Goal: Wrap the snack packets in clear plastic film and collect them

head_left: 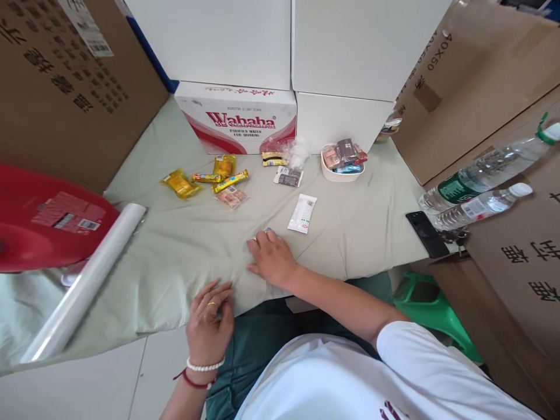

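Note:
My right hand (272, 257) rests on the pale green cloth (175, 251), fingers curled around a small bluish thing that I cannot make out. My left hand (209, 321) lies at the cloth's near edge with its fingers bent against the fabric; it wears a ring and wrist bracelets. A white sachet (302, 213) lies just beyond my right hand. Further back lie several yellow and orange snack packets (205, 178), a pinkish packet (231, 197) and a dark grey packet (288, 176).
A white bowl (332, 172) holds several packets. A roll of clear film (83, 283) lies at left beside a red plastic thing (26, 233). Cardboard boxes, white boxes and a Wahaha carton (238, 119) ring the cloth. Two water bottles (479, 175) and a black phone (426, 233) sit right.

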Demonstrator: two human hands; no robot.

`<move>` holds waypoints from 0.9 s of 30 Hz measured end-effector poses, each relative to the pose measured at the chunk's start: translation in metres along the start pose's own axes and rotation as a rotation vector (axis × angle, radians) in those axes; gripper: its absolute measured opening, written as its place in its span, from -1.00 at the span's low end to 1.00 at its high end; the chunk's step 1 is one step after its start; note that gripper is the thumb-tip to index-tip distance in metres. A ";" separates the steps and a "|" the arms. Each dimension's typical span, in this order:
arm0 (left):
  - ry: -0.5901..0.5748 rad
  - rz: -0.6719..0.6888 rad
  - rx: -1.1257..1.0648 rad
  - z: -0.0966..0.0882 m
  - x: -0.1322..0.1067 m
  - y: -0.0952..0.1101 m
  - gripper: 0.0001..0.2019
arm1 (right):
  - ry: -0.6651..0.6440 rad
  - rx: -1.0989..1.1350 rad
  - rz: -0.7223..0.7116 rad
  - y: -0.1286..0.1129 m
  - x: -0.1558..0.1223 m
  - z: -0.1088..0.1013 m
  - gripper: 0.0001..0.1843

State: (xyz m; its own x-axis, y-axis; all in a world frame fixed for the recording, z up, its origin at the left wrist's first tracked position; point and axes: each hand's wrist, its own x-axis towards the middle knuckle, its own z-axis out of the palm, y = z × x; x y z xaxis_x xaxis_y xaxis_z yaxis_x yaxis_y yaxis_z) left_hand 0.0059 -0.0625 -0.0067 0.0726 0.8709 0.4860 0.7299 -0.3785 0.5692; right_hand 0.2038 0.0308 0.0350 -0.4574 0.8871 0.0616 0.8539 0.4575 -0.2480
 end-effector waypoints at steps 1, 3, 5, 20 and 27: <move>0.006 -0.014 -0.006 0.001 -0.001 0.001 -0.84 | -0.002 -0.014 0.024 0.001 0.002 -0.001 -0.68; 0.019 -0.026 -0.034 0.005 -0.001 0.007 -0.85 | -0.008 -0.030 0.077 0.004 0.003 -0.007 -0.80; 0.035 -0.026 -0.076 0.008 0.002 0.018 -0.85 | -0.003 -0.011 0.140 0.009 0.000 -0.019 -0.77; -0.455 -0.699 -0.840 0.049 0.030 0.109 -0.37 | 0.097 1.337 0.351 0.044 -0.135 -0.040 -0.54; -0.570 -0.570 -0.736 0.068 0.025 0.125 -0.38 | 0.201 1.102 0.304 0.054 -0.160 -0.038 -0.52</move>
State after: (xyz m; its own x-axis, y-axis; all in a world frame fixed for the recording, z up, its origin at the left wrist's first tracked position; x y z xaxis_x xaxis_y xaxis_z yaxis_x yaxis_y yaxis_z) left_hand 0.1448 -0.0668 0.0318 0.2955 0.9231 -0.2463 0.1848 0.1977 0.9627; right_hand 0.3326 -0.0843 0.0482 -0.1388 0.9902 -0.0172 0.1976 0.0107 -0.9802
